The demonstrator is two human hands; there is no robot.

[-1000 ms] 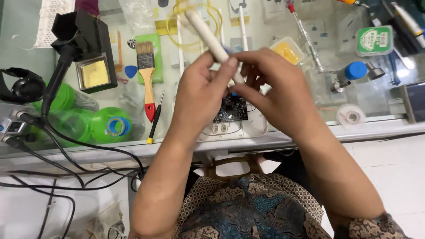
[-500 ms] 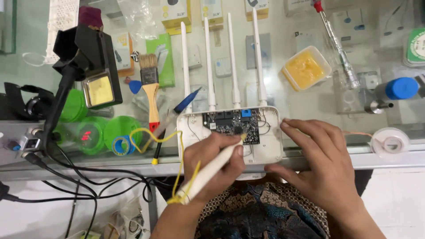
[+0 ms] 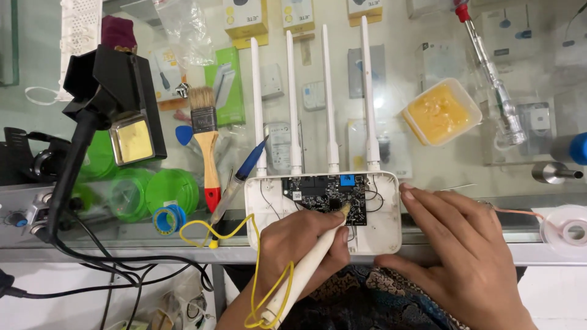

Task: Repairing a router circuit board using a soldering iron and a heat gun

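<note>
An open white router [image 3: 379, 208] with several upright antennas lies on the glass counter, its black circuit board [image 3: 327, 194] exposed. My left hand [image 3: 302, 247] grips a cream soldering iron [image 3: 306, 269] like a pen, its tip touching the board's lower right edge. A yellow wire [image 3: 260, 269] loops from the iron's rear end. My right hand [image 3: 465, 256] rests on the counter edge against the router's right side, and a thin strand of solder wire [image 3: 513, 212] runs from it to a white spool [image 3: 568, 229].
A black iron stand with a yellow sponge [image 3: 131, 139] stands at left, beside green tubs [image 3: 168, 189]. A wooden brush [image 3: 208, 146], a blue pen [image 3: 241, 177], a yellow flux tub [image 3: 440, 113] and a desoldering pump [image 3: 492, 79] lie on the glass counter. Black cables [image 3: 116, 269] hang below.
A second ago both hands held the iron up in front of me. They have come down: the left brought the tip onto the board, the right settled beside the router.
</note>
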